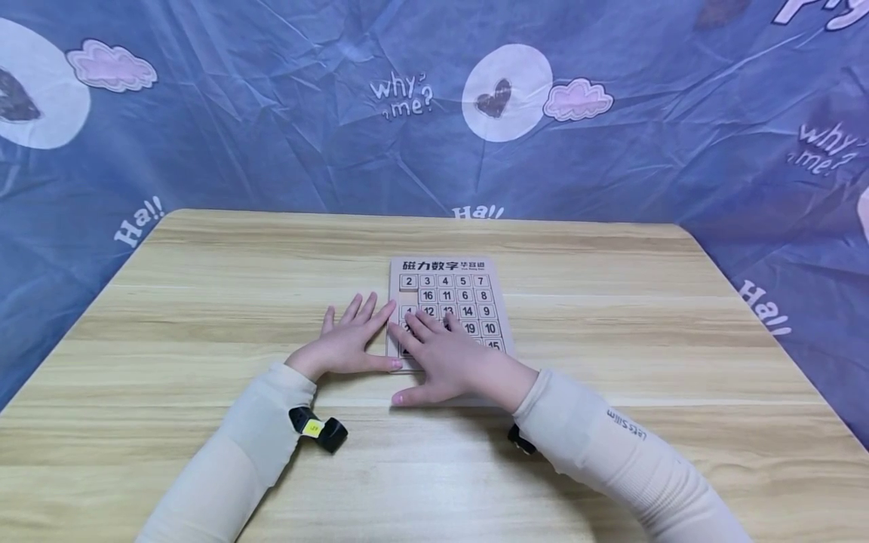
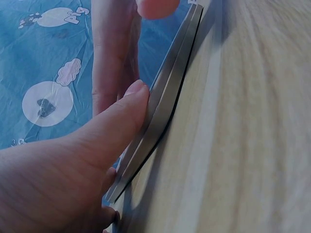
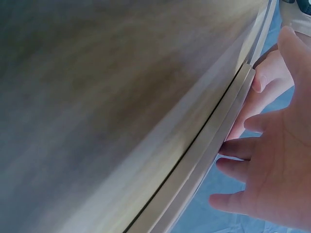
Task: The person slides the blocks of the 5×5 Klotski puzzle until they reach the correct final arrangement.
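A flat sliding number puzzle (image 1: 495, 300) lies on the table, its numbered tiles in rows with one gap at the left of the second row. My left hand (image 1: 342, 347) sits at the puzzle's left side, fingers spread and the thumb against the near left corner. In the left wrist view that thumb (image 2: 102, 131) touches the puzzle's edge (image 2: 163, 97). Over the lower left tiles lies my right hand (image 1: 448, 362), its fingers extended and its thumb off the near edge. It hides several tiles. The right wrist view shows its palm (image 3: 282, 165) beside the board.
The wood-grain table (image 1: 611, 302) extends around the puzzle on all sides. Behind it hangs a blue printed cloth (image 1: 292, 113). A black wrist camera (image 1: 319, 430) is strapped to the left sleeve, another (image 1: 521, 439) under the right.
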A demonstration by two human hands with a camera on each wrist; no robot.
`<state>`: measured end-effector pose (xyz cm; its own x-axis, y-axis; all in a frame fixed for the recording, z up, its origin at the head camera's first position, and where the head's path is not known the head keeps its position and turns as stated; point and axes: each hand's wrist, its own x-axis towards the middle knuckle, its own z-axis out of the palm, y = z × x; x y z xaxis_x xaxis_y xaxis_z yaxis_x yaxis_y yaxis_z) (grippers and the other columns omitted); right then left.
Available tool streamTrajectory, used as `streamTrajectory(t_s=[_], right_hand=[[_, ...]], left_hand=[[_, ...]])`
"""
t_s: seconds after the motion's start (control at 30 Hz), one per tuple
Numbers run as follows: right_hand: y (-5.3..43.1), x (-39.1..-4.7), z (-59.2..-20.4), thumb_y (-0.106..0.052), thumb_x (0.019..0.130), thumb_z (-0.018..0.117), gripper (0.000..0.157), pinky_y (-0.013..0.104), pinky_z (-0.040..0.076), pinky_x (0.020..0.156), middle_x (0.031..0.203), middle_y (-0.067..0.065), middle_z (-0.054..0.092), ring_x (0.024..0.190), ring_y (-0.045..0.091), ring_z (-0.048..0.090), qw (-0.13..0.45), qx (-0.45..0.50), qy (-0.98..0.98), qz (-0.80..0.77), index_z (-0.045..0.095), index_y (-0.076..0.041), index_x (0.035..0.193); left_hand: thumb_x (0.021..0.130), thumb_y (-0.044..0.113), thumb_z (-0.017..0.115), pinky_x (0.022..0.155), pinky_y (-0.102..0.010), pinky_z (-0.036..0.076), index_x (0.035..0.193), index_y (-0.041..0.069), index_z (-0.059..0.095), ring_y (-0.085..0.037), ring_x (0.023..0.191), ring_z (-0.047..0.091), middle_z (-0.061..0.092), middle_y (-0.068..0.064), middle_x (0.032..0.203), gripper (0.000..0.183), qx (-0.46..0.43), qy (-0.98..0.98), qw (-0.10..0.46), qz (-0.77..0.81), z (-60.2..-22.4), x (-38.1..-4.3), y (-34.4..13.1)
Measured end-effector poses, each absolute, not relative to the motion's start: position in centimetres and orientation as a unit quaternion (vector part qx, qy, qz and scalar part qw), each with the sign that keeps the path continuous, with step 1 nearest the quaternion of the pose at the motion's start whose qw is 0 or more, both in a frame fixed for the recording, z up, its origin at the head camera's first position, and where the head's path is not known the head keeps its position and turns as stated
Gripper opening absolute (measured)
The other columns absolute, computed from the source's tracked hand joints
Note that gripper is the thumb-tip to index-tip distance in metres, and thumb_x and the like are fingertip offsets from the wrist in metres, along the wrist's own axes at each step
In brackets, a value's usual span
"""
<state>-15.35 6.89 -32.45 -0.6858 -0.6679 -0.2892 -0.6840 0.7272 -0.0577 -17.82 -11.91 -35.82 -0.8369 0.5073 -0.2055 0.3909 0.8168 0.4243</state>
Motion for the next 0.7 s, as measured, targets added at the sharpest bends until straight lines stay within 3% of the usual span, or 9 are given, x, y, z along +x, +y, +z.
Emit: streamTrajectory(t_s=[0.47, 0.7], right_hand=[[7.6, -11.3, -31.6, -0.073, 0.07, 0.035, 0.096, 0.056, 0.007, 0.096, 0.14, 0.014, 0.016, 0.127, 0.03, 0.009, 0.129, -0.427, 0.894, 0.023, 0.011, -0.011, 0.139], [7.3, -12.0, -32.0, -0.073, 0.07, 0.034, 0.096, 0.055, 0.008, 0.096, 0.14, 0.014, 0.014, 0.127, 0.03, 0.007, 0.129, -0.415, 0.9, 0.037, 0.011, -0.011, 0.139]], left_hand=[[0.072, 0.061, 0.053, 0.091, -0.058, -0.011, 0.14, 0.018, 0.007, -0.033, 0.126, -0.008, -0.001, -0.016, 0.141, 0.092, 0.241, 0.942, 0.149, 0.178, -35.9, -18.0, -11.9], [0.07, 0.061, 0.054, 0.091, -0.06, -0.009, 0.14, 0.018, 0.008, -0.034, 0.126, -0.008, 0.0, -0.017, 0.141, 0.094, 0.243, 0.942, 0.147, 0.178, -36.0, -18.0, -11.9]])
